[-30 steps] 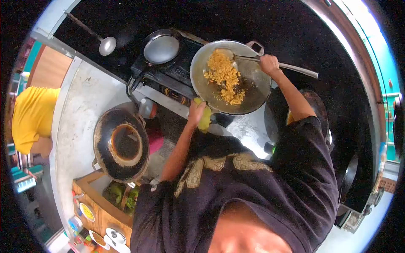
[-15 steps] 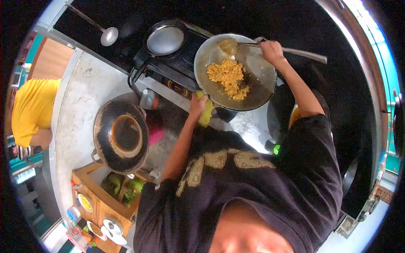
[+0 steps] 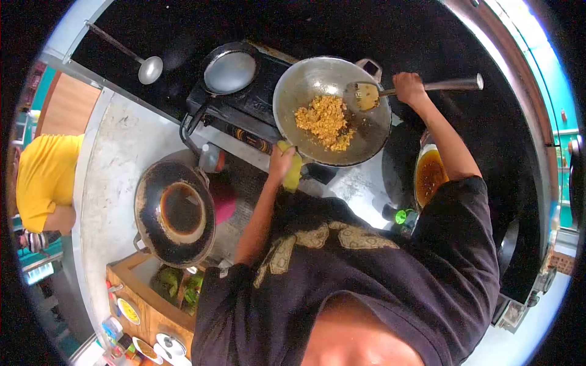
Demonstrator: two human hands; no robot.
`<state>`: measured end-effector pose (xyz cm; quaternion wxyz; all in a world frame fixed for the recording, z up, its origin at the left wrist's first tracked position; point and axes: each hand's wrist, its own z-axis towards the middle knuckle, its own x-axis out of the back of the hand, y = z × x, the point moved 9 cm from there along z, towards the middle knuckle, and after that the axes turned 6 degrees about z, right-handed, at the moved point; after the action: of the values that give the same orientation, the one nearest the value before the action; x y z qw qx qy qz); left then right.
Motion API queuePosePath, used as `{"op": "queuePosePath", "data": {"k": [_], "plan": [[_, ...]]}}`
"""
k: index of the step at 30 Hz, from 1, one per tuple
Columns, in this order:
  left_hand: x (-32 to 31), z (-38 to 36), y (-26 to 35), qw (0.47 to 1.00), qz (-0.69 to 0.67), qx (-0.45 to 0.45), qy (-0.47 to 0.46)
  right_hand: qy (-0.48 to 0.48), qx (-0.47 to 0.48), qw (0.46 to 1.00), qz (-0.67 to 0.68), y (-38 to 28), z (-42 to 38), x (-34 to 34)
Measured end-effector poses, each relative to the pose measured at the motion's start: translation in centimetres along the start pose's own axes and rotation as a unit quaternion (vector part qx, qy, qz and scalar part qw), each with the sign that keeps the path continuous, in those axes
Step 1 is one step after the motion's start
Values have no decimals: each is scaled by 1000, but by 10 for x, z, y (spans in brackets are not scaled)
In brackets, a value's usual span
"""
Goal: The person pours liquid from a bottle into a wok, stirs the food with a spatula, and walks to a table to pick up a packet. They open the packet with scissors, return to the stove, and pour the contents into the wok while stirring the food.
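My right hand (image 3: 409,89) is wrapped round the handle of a metal spatula (image 3: 441,86). Its blade, with bits of food on it, is over the right side of a large wok (image 3: 299,78). Crumbly orange-yellow food that looks like fried rice (image 3: 326,122) lies in the wok's middle. At the wok's near-left rim, my left hand (image 3: 279,165) is closed on a yellow-green cloth (image 3: 292,174); whether a wok handle is inside the cloth is hidden.
A small frying pan (image 3: 230,72) sits on the stove (image 3: 229,110). To the left is a dark wok (image 3: 149,210) with brown residue. A bowl of brown sauce (image 3: 430,177) stands at right, and a ladle (image 3: 150,70) at upper left. A person in yellow (image 3: 46,174) is at far left.
The spatula has moved from the wok's far side to its right side, its blade now turned away from the rim. The wok has shifted slightly left and down in view.
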<state>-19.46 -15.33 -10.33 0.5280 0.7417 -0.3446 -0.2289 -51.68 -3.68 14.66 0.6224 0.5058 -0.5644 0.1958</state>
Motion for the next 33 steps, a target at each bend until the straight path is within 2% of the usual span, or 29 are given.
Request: {"op": "queuePosePath", "data": {"k": [4, 5, 7, 8, 11, 12, 15, 16, 19, 20, 23, 26, 27, 29, 30, 33], "plan": [[3, -17, 35, 999, 13, 29, 9, -134, 24, 988, 69, -14, 32, -43], [4, -19, 39, 999, 13, 42, 14, -125, 34, 989, 72, -16, 43, -56], [6, -15, 42, 998, 52, -11, 25, -108, 57, 990, 76, -35, 50, -51], [9, -12, 43, 996, 74, -36, 29, -77, 104, 986, 102, -48, 47, -44], [11, 24, -25, 997, 59, -44, 20, -18, 166, 985, 43, -67, 36, -35], [9, 22, -27, 999, 35, -33, 19, 21, 212, 977, 28, -70, 30, -31], [4, 9, -10, 1000, -24, 8, 14, 68, 211, 975, 22, -60, -5, 10], [2, -1, 5, 999, -35, 26, 11, 6, 177, 984, 36, -54, -14, 24], [-1, -4, 6, 997, -43, 63, -1, -33, 145, 989, -16, -31, -20, 23], [-1, -2, 4, 997, -41, 73, -5, -19, 133, 990, -51, -27, -25, 26], [5, 6, -7, 998, -2, 31, 49, -197, 88, 972, -99, -13, -23, -16], [8, -3, 10, 996, 20, 19, 82, -275, 99, 956, 23, -46, -60, 4], [6, -10, 24, 998, 10, 29, 62, -302, 107, 945, 66, -56, -65, 4], [4, -25, 53, 999, -8, 50, 19, -305, 139, 927, 171, -65, -67, -49], [4, -19, 46, 999, 17, 25, 30, -222, 167, 946, 165, -77, -67, -54], [9, -34, 71, 993, 94, 26, 62, -108, 147, 965, 187, -108, -76, -66]]}}
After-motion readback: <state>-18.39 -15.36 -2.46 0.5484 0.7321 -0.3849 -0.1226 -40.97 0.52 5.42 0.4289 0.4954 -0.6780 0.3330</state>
